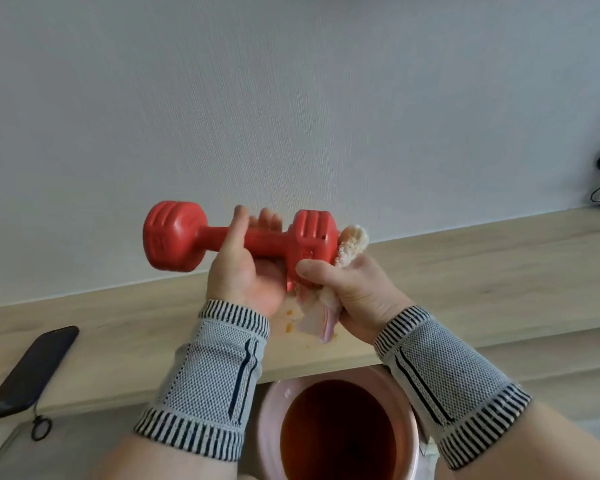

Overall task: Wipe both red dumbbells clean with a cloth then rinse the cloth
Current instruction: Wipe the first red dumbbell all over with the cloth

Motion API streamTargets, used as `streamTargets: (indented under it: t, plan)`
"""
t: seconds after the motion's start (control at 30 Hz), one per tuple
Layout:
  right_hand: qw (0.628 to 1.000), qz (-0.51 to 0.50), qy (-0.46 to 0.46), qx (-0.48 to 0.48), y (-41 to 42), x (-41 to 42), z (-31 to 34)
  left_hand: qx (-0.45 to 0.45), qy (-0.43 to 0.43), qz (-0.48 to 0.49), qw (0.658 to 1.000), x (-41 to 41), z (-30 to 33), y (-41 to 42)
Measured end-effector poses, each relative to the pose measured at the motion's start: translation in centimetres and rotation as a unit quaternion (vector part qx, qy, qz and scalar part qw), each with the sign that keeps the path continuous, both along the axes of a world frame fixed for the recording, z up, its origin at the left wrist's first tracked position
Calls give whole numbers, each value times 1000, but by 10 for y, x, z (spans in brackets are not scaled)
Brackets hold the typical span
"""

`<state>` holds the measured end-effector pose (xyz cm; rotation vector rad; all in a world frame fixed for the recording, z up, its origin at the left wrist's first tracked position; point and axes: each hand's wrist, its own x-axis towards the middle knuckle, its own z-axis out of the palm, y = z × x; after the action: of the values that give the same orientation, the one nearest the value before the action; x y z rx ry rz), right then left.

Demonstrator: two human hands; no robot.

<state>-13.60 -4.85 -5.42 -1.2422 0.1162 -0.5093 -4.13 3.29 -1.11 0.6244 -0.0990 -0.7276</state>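
Left hand (246, 271) wraps the handle of the red dumbbell (236, 240), fingers curled round the bar and thumb up the near side, holding it in the air above the wooden shelf (465, 271). One head juts out left of that grip, free and uncovered. The other head sits just right of it, and there the right hand (354, 289) clamps the cloth (350, 244) against the weight, thumb pressing on the near face, fabric bunched up past the far side and trailing down under the palm. Below both wrists, a pink bucket (340, 427) of dark water. Far left of the grip, a black phone (32, 372) lies on the shelf. Only one dumbbell is in sight.
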Motion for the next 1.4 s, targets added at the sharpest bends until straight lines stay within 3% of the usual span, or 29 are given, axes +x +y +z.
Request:
streamTargets:
  t: [0.07, 0.2, 0.3, 0.47, 0.6, 0.67, 0.73, 0.77, 0.83, 0.9, 0.97, 1.03, 1.1, 1.17, 1.27, 1.33, 1.4]
  plan:
    - [999, 41, -24, 17, -4, -3, 1, -11, 68, 15, 998, 7, 5, -1]
    - [982, 84, -48, 165, -19, -9, -5, 2, 132, -44, 990, 28, 4, 6]
    - [969, 97, -25, 226, -26, -13, -11, 15, 126, -43, 991, 30, 5, 6]
    - [950, 108, -63, 286, -33, -12, -6, 2, 129, -49, 990, 25, 7, 3]
    - [950, 57, -128, 278, -36, -12, 4, -1, 96, 60, 994, 13, 11, -5]
    - [967, -20, -144, 208, -33, -9, 8, 12, 62, 134, 989, 13, 8, -10]
    - [989, -113, -98, -19, -23, 6, 12, 36, 29, 168, 985, 12, 6, -14]
    - [975, -137, -57, -166, -15, 17, 10, 47, 16, 177, 983, 9, 6, -15]
    - [896, -205, 14, -394, -3, 31, -5, 70, -4, 180, 981, -1, 6, -19]
    - [823, -319, 9, -471, 6, 25, -7, 91, -15, 178, 980, -9, 7, -20]
    - [822, -360, -12, -440, 7, 18, -2, 93, -17, 171, 981, -11, 9, -21]
    - [869, -332, 1, -368, -1, 21, 6, 90, -5, 162, 983, -8, 8, -21]
    - [935, -272, 7, -228, -18, 24, 12, 76, 6, 139, 987, -5, 8, -18]
    - [974, -223, 30, -38, -39, 20, 6, 37, 31, 105, 993, -1, 8, -13]
    - [964, -151, 67, 207, -57, 9, -10, 12, 44, 83, 995, 5, 10, -7]
    - [956, -136, 48, 255, -57, 7, -9, 15, 26, 108, 994, 7, 9, -7]
    - [961, -155, -3, 229, -45, 7, 7, 30, 12, 136, 990, 9, 6, -10]
